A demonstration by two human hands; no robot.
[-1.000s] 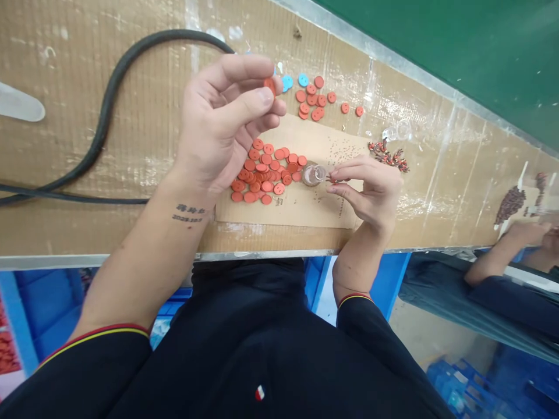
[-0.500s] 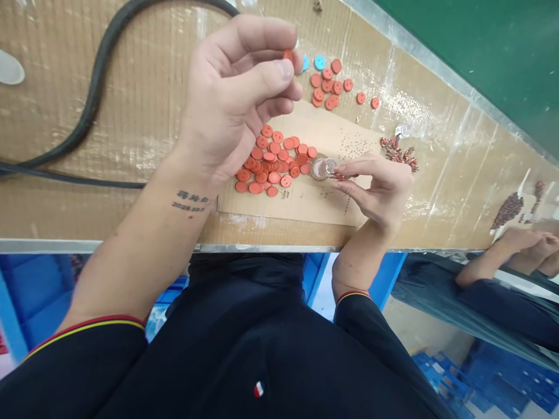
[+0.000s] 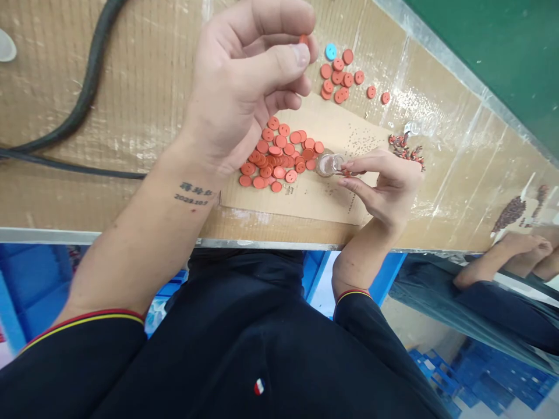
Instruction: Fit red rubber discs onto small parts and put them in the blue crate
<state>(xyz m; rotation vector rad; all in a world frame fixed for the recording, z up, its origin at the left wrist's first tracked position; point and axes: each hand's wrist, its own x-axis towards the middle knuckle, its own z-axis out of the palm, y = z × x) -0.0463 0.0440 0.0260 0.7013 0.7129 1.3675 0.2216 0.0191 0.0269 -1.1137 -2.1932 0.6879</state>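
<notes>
My left hand (image 3: 255, 75) is raised over the table, thumb and fingers closed on a red button-like disc (image 3: 303, 39), mostly hidden by the fingers. Under and beside it, a heap of red discs (image 3: 279, 172), several showing two small holes, lies on a cardboard sheet (image 3: 314, 203). To the right of the heap is a small clear glass jar (image 3: 324, 165). At its mouth, my right hand (image 3: 388, 180) pinches a small dark red piece (image 3: 346, 173), too small to make out fully. A pile of similar dark red pieces (image 3: 408, 152) lies beyond that hand.
More red discs (image 3: 348, 79) and a blue disc (image 3: 331, 52) lie farther back. Tiny dark specks (image 3: 362, 137) dot the cardboard. A black cable (image 3: 89, 75) curves along the left. At far right, another person's hands (image 3: 524, 247) are near a dark heap (image 3: 509, 214).
The view has shifted slightly, so the tabletop things appear farther right and higher. Both hands keep their grips. One of two blue discs is now hidden behind my left hand.
</notes>
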